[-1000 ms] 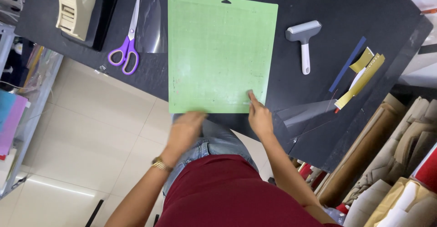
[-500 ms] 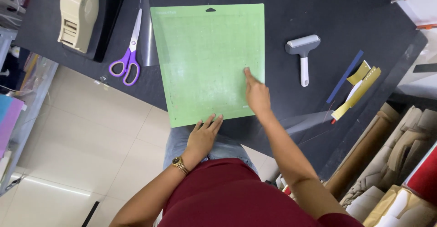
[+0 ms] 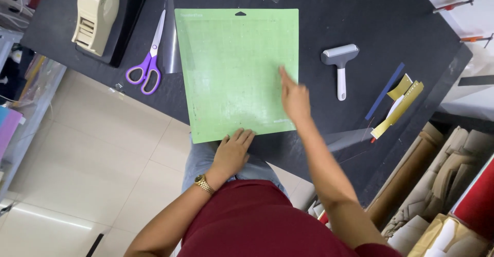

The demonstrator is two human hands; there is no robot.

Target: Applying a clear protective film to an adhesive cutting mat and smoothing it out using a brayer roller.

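Observation:
A square green cutting mat with a faint grid lies flat on the black table. My left hand rests flat on the mat's near edge, fingers spread, a gold watch on its wrist. My right hand lies on the mat's right part, its fingers stretched out and pressing the surface. Neither hand holds anything.
Purple-handled scissors and a clear plastic strip lie left of the mat, with a beige tape dispenser beyond. A grey roller tool lies to the right, then a blue strip and yellow scraps. Rolls of material stand at the lower right.
My right hand has slid up the mat from its near edge toward the middle right. My left hand has moved onto the near edge and settled flat.

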